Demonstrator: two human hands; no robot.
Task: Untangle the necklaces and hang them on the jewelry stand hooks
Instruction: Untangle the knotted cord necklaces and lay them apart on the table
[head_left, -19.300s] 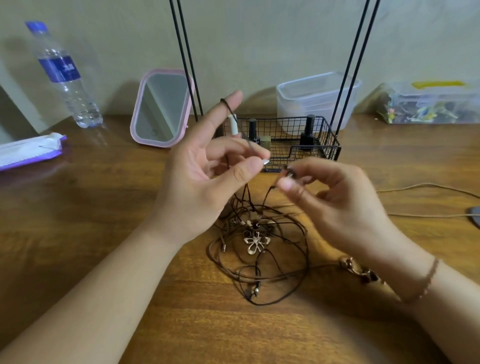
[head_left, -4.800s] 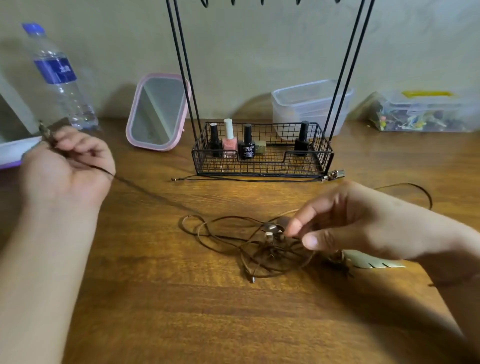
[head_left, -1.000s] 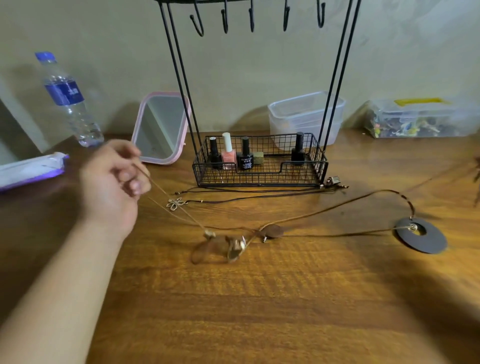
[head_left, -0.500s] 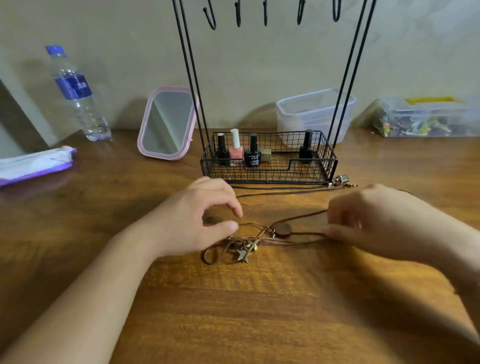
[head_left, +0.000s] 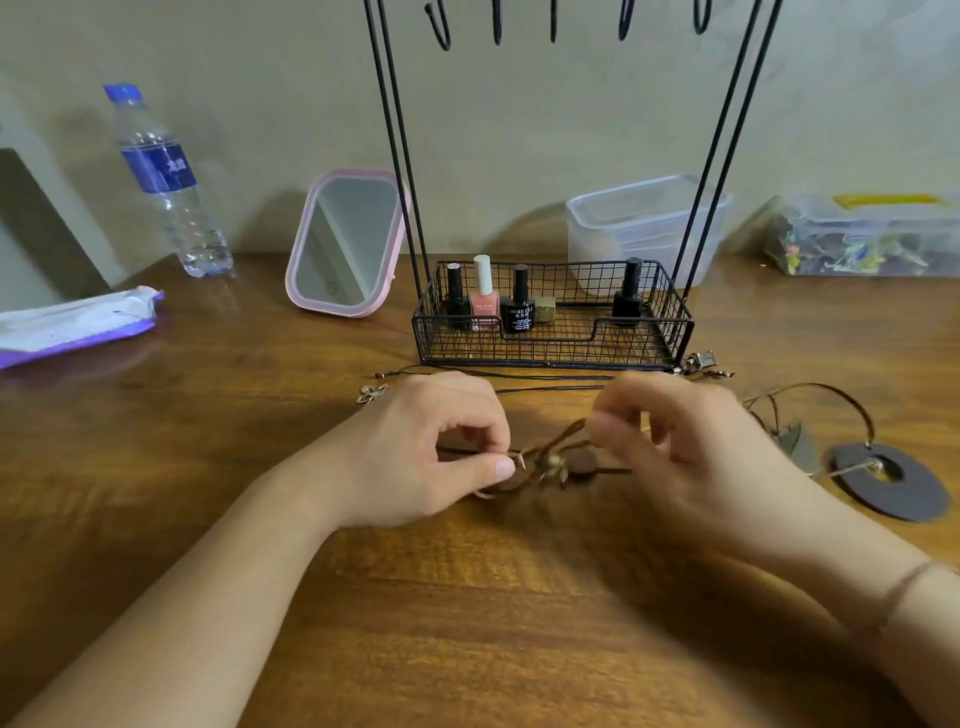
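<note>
Necklaces (head_left: 558, 462) pinched between both hands

Four nail polish bottles (head_left: 519, 306) stand in the one wire basket (head_left: 550, 353): three black, one pink. Five hooks (head_left: 553, 21) hang above on the stand. One water bottle (head_left: 166, 182), one pink mirror (head_left: 348, 244), two clear plastic boxes (head_left: 644, 223), one wipes packet (head_left: 78, 325). Two hands (head_left: 426, 452) work between them.

I sit at a wooden table (head_left: 156, 467), brown with a glossy grain that catches soft light. Behind it stands a plain beige wall (head_left: 519, 130), dimly and evenly lit, with faint shadows falling on it near the table's back edge.
</note>
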